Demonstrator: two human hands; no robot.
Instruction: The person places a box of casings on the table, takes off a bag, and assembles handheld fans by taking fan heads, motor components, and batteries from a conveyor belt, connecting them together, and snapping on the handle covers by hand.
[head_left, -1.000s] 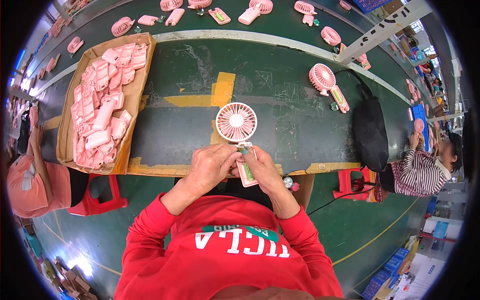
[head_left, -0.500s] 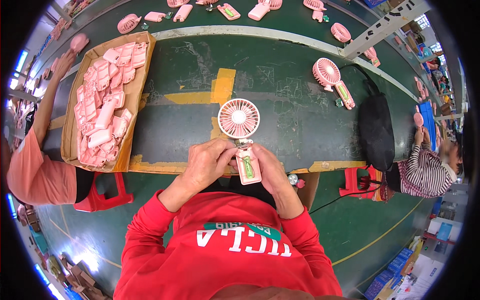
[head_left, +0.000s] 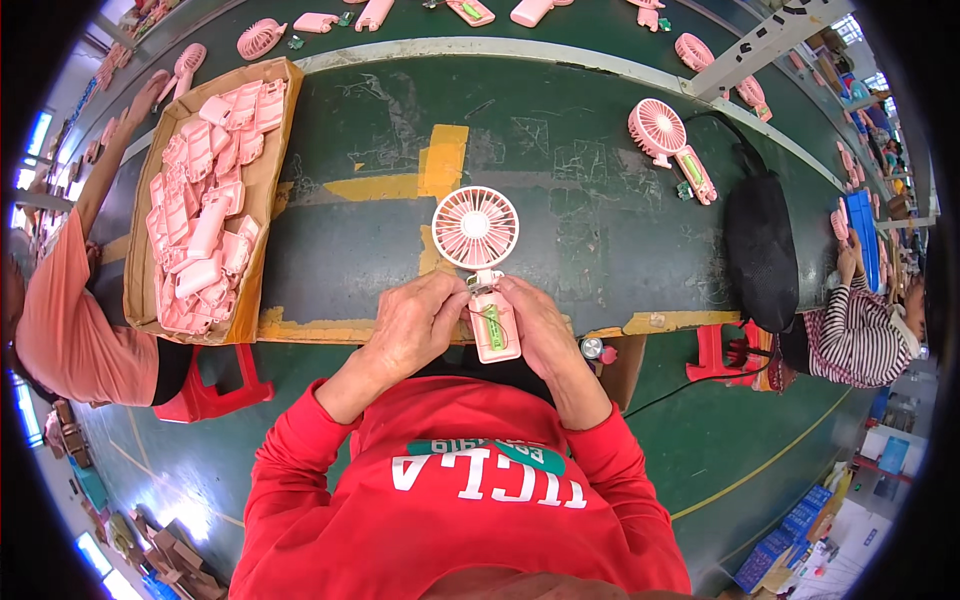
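Note:
A pink handheld fan is held at the table's near edge, its round grille pointing away from me and its handle toward me. The handle is open and shows a green battery with thin wires. My left hand pinches at the neck of the fan, where a small dark part shows between grille and handle. Closed on the handle's right side is my right hand, its thumb near the neck. The fingertips partly cover the joint.
To the left stands a cardboard box of pink shell pieces. Another open fan lies at right, beside a black bag. Beyond the metal rail more fans lie on a green belt. People sit on both sides.
Both hands keep the fan in nearly the same place, with slight finger movement at its neck. Fans beyond the rail have shifted. The left co-worker's hand has moved at a fan there.

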